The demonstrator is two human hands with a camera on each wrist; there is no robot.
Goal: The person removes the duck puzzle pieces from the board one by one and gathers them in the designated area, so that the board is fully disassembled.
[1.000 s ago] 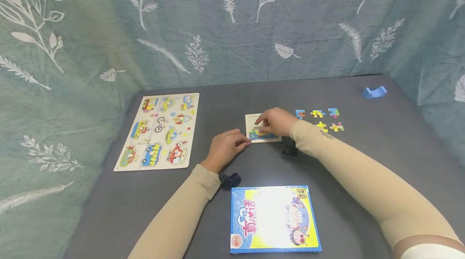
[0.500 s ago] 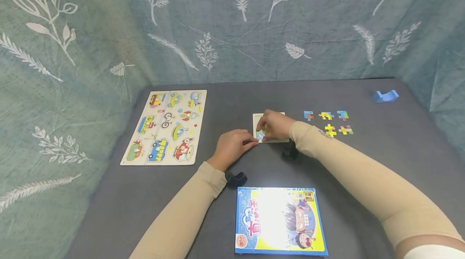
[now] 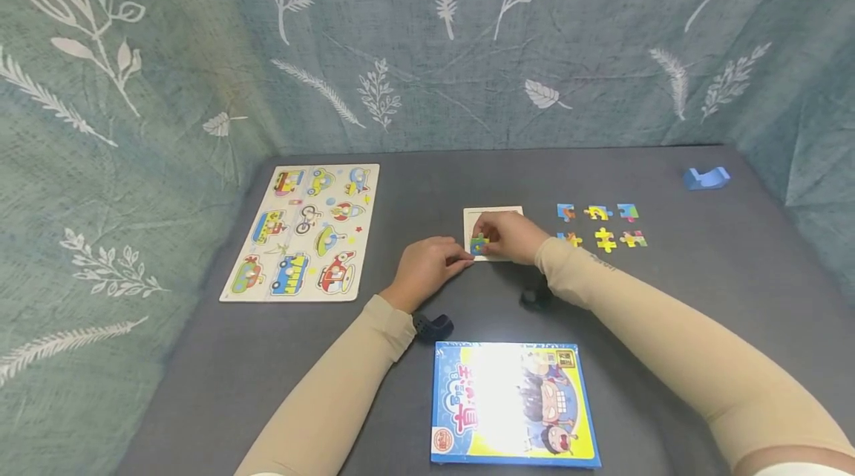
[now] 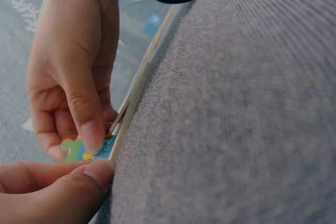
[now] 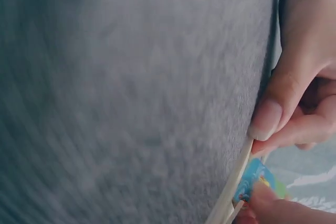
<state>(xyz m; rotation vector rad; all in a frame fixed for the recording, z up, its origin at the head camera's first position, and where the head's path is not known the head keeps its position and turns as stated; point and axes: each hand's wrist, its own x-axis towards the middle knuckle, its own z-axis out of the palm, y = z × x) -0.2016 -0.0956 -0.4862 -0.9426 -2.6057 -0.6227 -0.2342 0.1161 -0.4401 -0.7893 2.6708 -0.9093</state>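
My left hand (image 3: 430, 268) is at the front left corner of a small wooden puzzle tray (image 3: 493, 209), its thumb and fingertip pinching the rim (image 5: 242, 163). My right hand (image 3: 510, 235) reaches over the tray and pinches a blue and green jigsaw piece (image 3: 478, 244) at that same corner. Up close in the left wrist view, the right thumb lies across the face of the jigsaw piece (image 4: 106, 147), which sits slanted against the rim. A yellow shape shows on the piece's blue part (image 5: 250, 177). Most of the tray's inside is hidden behind the right hand.
Several loose jigsaw pieces (image 3: 605, 240) lie in two rows right of the tray. A wooden vehicle puzzle board (image 3: 374, 186) is at the left. A shiny boxed game (image 3: 568, 446) lies in front, and a blue holder (image 3: 706, 179) stands far right.
My right hand has moved to the tray's front left corner and now pinches the piece there. My left hand stays at the corner. The head view has shifted slightly.
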